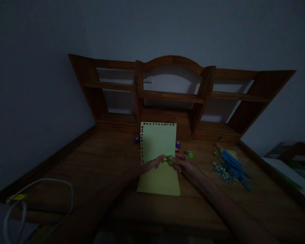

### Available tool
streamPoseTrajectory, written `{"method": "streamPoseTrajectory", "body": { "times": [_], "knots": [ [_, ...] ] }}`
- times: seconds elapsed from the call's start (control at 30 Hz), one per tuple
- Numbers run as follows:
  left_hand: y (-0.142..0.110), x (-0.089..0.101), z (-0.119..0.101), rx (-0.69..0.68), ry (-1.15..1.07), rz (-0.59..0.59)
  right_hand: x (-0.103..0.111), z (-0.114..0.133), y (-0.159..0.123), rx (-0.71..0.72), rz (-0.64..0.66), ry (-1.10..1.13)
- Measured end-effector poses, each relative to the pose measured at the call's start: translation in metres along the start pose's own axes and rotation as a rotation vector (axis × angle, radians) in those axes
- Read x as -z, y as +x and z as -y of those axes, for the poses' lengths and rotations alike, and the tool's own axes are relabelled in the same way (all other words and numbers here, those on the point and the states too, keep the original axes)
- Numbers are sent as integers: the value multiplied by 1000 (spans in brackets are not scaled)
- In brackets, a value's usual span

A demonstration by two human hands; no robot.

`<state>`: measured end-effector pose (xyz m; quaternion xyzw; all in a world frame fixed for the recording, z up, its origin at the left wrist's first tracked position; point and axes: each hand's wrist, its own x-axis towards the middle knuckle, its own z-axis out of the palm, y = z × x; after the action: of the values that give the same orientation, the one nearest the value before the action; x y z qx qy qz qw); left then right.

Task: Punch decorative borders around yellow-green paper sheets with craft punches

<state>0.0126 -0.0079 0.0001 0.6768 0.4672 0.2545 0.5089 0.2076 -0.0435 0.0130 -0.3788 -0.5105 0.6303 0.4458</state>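
The right hand (181,162) grips a small green punch-like piece (170,159) between thumb and fingers, at the lower right of a pale sheet (159,140). The left hand (159,161) reaches in from the other side, fingers stretched toward the same spot; whether it pinches the paper or only rests against it cannot be told in this dim light. Small dark cut-outs run along the sheet's top and left edges, with a few at the left end of its lower edge. A yellower sheet (159,183) lies just below on the desk (91,159).

The step in hand appears to be working the green piece at the lower edge. The next move seems to call for a steady sheet, the piece squared to the edge, and a firm squeeze from the right hand. Another green piece (190,155) sits just beyond that hand.
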Motion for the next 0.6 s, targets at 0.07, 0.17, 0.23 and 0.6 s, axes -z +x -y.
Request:
{"method": "streamPoseTrajectory", "body": {
  "times": [0.07,0.17,0.23,0.6],
  "knots": [
    [0,0,0,-9,1,-12,1,-1,0,-3,4,13],
    [3,-1,3,-28,-6,22,3,-3,1,-8,-4,29],
    [6,-1,7,-37,-7,33,4,-4,2,-10,-12,31],
    [1,0,5,-72,-1,7,4,-7,3,18,-61,8]
  ]
}}
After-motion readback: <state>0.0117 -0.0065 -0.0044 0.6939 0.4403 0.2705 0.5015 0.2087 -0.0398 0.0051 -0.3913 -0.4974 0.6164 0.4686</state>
